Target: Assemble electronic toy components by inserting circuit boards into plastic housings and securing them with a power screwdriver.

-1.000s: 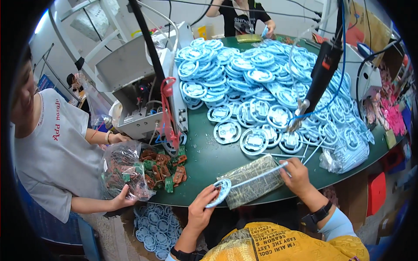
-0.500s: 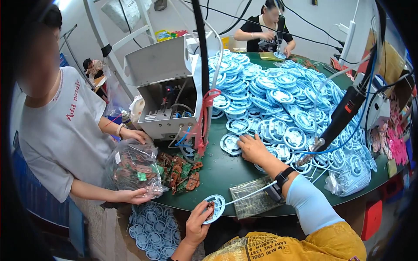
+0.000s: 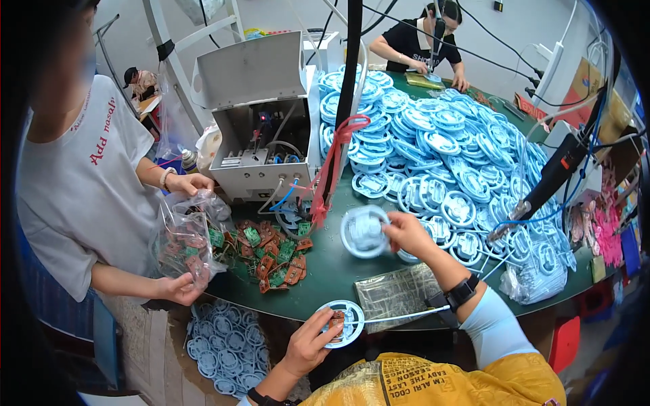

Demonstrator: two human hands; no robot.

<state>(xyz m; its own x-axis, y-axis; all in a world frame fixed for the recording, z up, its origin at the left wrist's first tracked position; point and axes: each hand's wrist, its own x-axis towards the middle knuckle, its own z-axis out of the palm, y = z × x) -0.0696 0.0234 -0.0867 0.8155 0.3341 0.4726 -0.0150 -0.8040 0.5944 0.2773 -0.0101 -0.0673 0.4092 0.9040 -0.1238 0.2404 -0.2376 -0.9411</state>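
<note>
My left hand (image 3: 308,346) grips a round light-blue plastic part (image 3: 353,312) at the table's near edge. A small brown circuit board (image 3: 336,326) lies in it, partly under my fingers. From that part a thin pale stick (image 3: 405,315) runs right, its far end by my right wrist. My right hand (image 3: 410,235) is closed on the edge of another round blue plastic part (image 3: 364,230), blurred, held above the green table (image 3: 325,271). Just beyond my right hand rises a large heap of similar blue parts (image 3: 433,145).
A yellowish pad (image 3: 396,291) lies near the front edge. Left of it are loose brown and green circuit boards (image 3: 271,254) and a person with a clear bag (image 3: 179,237). An open grey machine box (image 3: 261,149) and a hanging black screwdriver (image 3: 558,166) stand close. Another person works opposite.
My right hand has lifted a blue part from the heap's edge and drawn it nearer. The left-hand part has shifted slightly right. The person at left has moved the bag left, and more boards show.
</note>
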